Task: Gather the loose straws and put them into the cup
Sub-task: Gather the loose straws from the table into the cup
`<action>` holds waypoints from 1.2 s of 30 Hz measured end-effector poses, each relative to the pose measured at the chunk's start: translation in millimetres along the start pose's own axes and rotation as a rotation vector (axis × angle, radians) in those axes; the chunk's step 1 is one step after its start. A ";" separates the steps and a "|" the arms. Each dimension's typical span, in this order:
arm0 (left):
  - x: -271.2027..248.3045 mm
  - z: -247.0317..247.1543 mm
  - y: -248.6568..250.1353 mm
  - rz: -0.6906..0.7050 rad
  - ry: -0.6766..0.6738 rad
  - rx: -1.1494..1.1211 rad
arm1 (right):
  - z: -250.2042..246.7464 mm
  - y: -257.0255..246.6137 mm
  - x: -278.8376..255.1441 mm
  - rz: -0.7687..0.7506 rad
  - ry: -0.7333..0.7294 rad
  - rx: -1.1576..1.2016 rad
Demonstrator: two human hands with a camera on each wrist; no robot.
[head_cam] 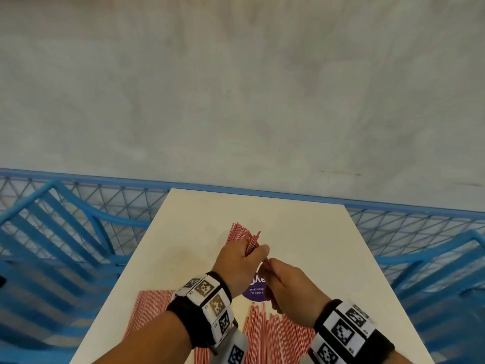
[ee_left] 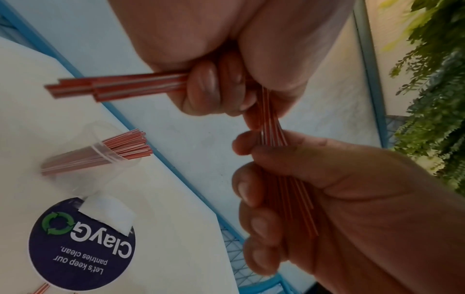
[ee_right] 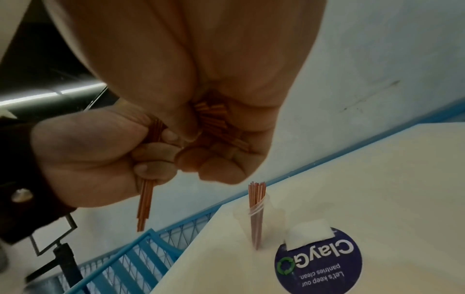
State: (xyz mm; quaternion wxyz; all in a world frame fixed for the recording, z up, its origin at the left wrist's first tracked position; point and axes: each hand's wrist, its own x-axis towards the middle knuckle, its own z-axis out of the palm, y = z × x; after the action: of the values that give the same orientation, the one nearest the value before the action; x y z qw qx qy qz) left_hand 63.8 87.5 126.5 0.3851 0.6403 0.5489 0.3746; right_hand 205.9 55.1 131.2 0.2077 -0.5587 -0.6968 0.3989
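Note:
Both hands hold one bundle of thin red-and-white straws [head_cam: 254,243] above the white table [head_cam: 301,245]. My left hand [head_cam: 252,254] grips its upper part, and the straw tips stick out past the fingers [ee_left: 115,87]. My right hand [head_cam: 270,269] grips the lower end just below. A clear plastic cup [ee_left: 110,159] stands upright beyond the hands with several straws [ee_right: 256,199] in it; in the head view it is mostly hidden behind my left hand. Loose straws lie in two patches near the front edge [head_cam: 154,308] [head_cam: 273,334].
A round purple sticker [head_cam: 256,292] with a white paper square [ee_right: 309,232] on it lies on the table under the hands. Blue slatted chairs [head_cam: 52,245] [head_cam: 433,271] flank the table. A blue mesh fence [head_cam: 118,198] and a grey wall run behind it.

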 end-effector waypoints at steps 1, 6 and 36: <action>-0.6 0.2 2.4 0.005 0.016 0.015 | 1.1 0.2 0.6 0.005 0.000 0.005; 2.5 2.4 11.5 -0.028 0.062 -0.055 | 7.0 -5.5 2.2 0.105 -0.101 0.098; -11.4 -12.2 28.7 0.115 -0.284 0.427 | -57.4 -56.5 3.5 -0.188 0.159 0.205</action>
State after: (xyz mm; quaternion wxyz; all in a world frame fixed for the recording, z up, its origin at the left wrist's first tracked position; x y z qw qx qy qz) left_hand 63.4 74.3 156.9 0.2925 0.7834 0.5186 0.1781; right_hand 212.4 73.7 209.3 0.3544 -0.4966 -0.6831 0.4014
